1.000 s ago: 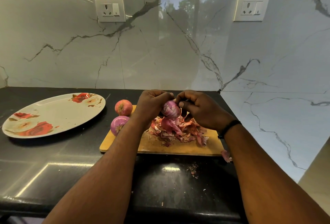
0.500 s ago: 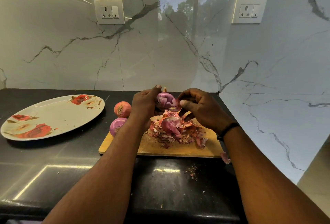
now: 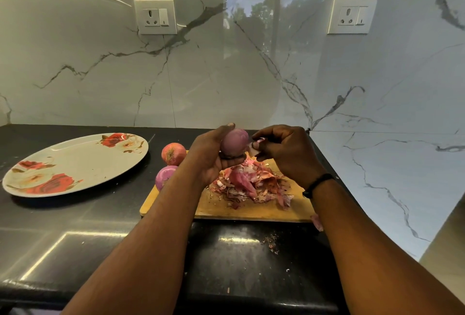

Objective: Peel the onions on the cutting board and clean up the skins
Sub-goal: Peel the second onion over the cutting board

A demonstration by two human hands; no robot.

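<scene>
Left hand fingers cup the onion; right hand fingers pinch what seems a skin scrap (blurred). Advise dropping it onto the skins below.

The left hand now holds the peeled onion higher above the heap of skins than 1 second ago, when it sat low against the heap. The onion is turned, so a smooth, pale purple face shows where ragged skin showed before. The right hand has drawn a little away from the onion and now pinches a small torn piece of skin just beside it.
</scene>
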